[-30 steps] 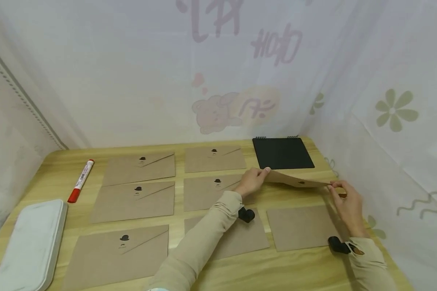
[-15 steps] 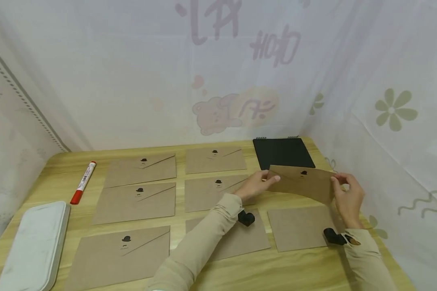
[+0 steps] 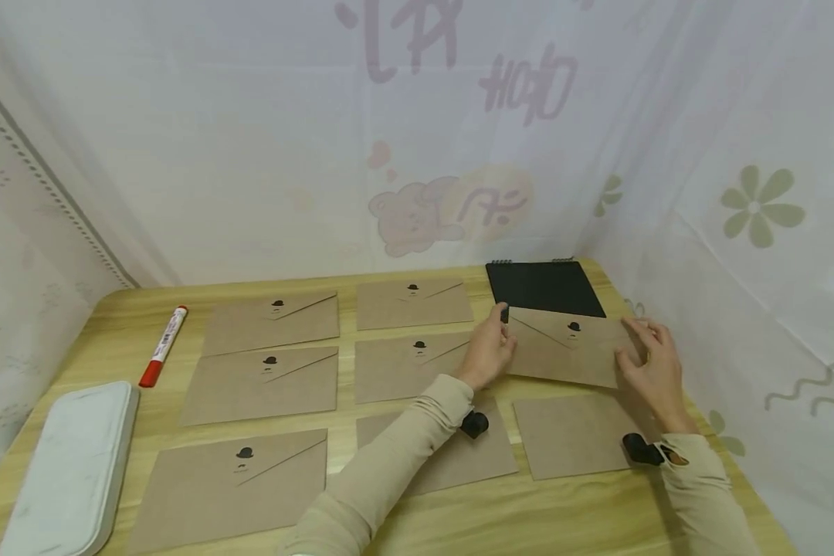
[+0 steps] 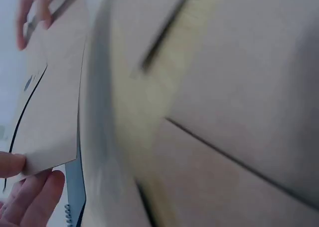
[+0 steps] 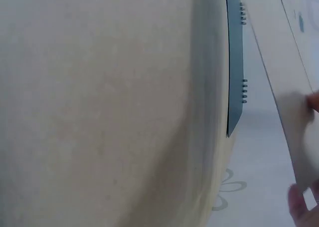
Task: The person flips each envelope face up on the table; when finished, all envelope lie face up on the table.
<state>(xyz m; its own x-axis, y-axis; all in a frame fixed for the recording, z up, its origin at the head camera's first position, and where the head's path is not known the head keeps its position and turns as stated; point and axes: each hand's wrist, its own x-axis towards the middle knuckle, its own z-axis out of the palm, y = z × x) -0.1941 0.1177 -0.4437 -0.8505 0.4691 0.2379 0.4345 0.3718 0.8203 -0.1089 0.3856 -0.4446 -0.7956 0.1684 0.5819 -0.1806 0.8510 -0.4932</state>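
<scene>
A brown kraft envelope point(image 3: 563, 351) with a small black hat-and-moustache print is held between my hands, tilted, over the right side of the table. My left hand point(image 3: 486, 351) pinches its left edge; in the left wrist view, the thumb lies on the front and the fingers point(image 4: 37, 199) are behind. At the right edge my right hand point(image 3: 656, 374) pinches it, with the thumb on the face and a fingertip point(image 5: 297, 201) at the edge. Just below, a plain brown envelope point(image 3: 573, 436) lies flat. Beneath my left wrist lies another envelope point(image 3: 459, 463), partly covered by the sleeve.
A black spiral notebook point(image 3: 545, 286) lies behind the held envelope. More printed envelopes, such as one at front left point(image 3: 236, 494), lie in rows on the wooden table point(image 3: 479, 529). A red marker point(image 3: 163, 346) and a white case point(image 3: 69, 471) are at left. Printed curtains surround the table.
The held envelope has turned from nearly edge-on to facing me, its printed side and flap line now showing. Both hands have shifted their hold along its side edges.
</scene>
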